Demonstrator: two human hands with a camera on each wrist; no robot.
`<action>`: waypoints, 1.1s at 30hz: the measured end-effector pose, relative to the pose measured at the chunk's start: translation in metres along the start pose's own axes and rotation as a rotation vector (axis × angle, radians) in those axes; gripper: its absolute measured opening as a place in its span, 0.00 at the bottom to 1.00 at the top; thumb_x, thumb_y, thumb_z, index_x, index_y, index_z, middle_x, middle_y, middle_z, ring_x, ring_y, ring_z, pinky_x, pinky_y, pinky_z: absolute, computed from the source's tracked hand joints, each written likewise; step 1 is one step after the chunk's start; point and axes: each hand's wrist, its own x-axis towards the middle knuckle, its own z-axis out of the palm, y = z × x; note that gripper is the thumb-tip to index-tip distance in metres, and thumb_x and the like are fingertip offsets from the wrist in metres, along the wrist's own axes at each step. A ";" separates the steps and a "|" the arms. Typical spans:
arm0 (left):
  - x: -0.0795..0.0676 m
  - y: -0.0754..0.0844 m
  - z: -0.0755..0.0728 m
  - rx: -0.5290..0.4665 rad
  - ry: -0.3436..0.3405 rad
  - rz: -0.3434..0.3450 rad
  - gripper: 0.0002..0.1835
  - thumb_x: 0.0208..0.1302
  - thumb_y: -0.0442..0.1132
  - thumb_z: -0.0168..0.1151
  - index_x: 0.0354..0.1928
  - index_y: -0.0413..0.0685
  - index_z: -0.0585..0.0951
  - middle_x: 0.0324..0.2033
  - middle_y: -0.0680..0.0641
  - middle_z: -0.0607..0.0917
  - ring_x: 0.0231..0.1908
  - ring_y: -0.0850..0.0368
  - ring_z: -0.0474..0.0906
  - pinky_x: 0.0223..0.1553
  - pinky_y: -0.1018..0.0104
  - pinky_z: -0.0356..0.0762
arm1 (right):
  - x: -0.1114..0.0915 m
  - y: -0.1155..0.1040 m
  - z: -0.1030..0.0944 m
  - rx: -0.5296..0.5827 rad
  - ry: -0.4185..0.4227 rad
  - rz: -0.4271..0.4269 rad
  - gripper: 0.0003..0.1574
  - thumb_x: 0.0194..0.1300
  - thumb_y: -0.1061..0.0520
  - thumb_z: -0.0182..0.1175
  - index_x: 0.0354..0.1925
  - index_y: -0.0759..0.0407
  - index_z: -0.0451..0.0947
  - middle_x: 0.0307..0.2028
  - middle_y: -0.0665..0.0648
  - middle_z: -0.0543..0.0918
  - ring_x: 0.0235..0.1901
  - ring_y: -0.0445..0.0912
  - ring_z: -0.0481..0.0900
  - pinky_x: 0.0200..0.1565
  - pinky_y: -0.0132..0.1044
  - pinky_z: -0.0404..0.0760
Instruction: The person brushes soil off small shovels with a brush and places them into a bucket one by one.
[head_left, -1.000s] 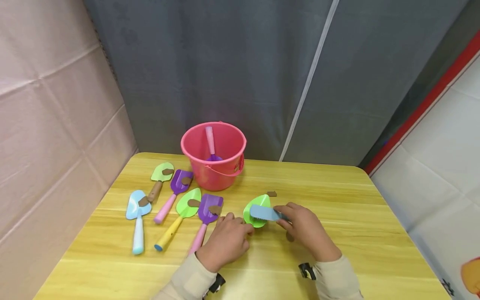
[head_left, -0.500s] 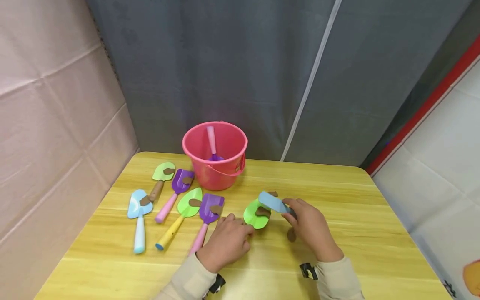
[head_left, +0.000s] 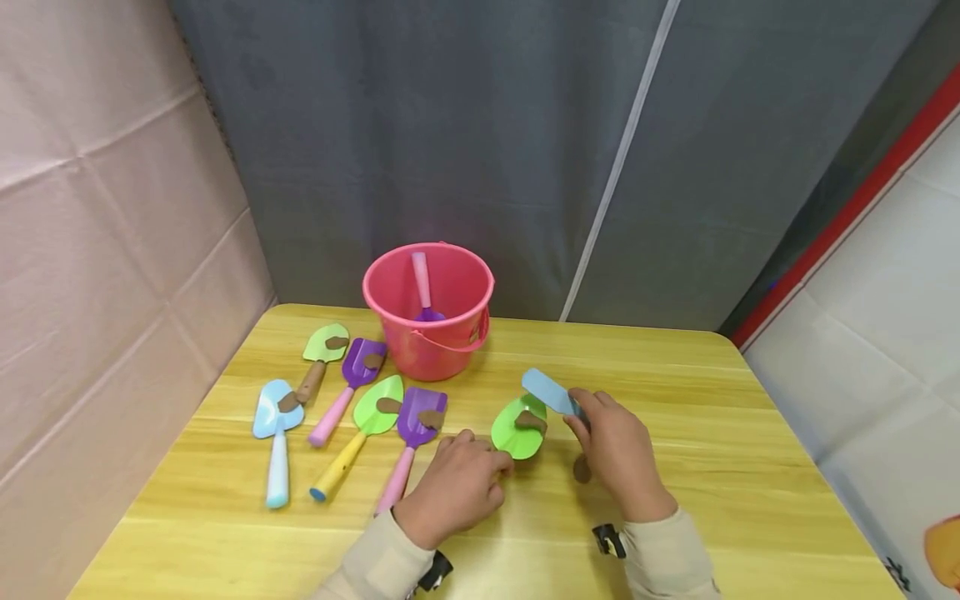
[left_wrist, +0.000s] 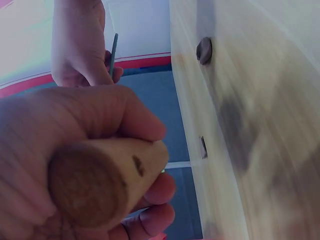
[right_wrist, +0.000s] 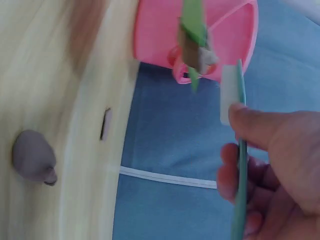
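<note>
My left hand (head_left: 459, 483) grips the wooden handle (left_wrist: 107, 180) of a small green trowel (head_left: 507, 429). A brown clay-like lump (head_left: 531, 422) sticks to the trowel's blade, which is raised over the table. In my right hand (head_left: 618, 450) is a light blue brush (head_left: 546, 389), pinched by its handle between thumb and fingers. White bristles (right_wrist: 229, 92) show along one side of its head in the right wrist view. The brush head is just beyond the blade and apart from it. Below the right hand a rounded brown lump (right_wrist: 34, 156) lies on the table.
A pink bucket (head_left: 427, 350) stands at the back, a purple shovel (head_left: 422, 283) inside. Left of the hands lie several toy trowels, among them a blue one (head_left: 277, 442) and a purple one (head_left: 415, 425), with brown pieces on them. A flat brown piece (right_wrist: 106, 124) lies farther back.
The brush has lifted off the trowel blade and moved up and to the right, uncovering the brown lump there. The trowel has shifted slightly right in the left hand.
</note>
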 end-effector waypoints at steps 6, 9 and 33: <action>0.000 -0.003 -0.002 0.038 0.021 -0.018 0.13 0.42 0.36 0.60 0.33 0.59 0.84 0.28 0.59 0.80 0.25 0.59 0.63 0.29 0.64 0.60 | 0.000 0.002 -0.004 0.048 -0.099 -0.107 0.22 0.51 0.53 0.68 0.46 0.52 0.79 0.31 0.47 0.78 0.24 0.38 0.70 0.28 0.35 0.73; 0.000 -0.001 -0.004 0.029 0.003 -0.003 0.13 0.43 0.36 0.60 0.34 0.59 0.84 0.28 0.59 0.80 0.26 0.59 0.62 0.32 0.62 0.63 | -0.001 0.002 -0.002 0.030 -0.109 -0.144 0.22 0.50 0.52 0.68 0.46 0.51 0.79 0.29 0.46 0.76 0.23 0.38 0.69 0.28 0.35 0.72; -0.004 0.004 -0.008 -0.003 -0.072 0.021 0.14 0.44 0.38 0.63 0.36 0.60 0.84 0.29 0.60 0.80 0.28 0.61 0.63 0.33 0.61 0.62 | -0.001 0.005 0.003 -0.009 -0.052 -0.054 0.22 0.53 0.53 0.67 0.47 0.54 0.76 0.29 0.50 0.78 0.20 0.41 0.71 0.23 0.37 0.72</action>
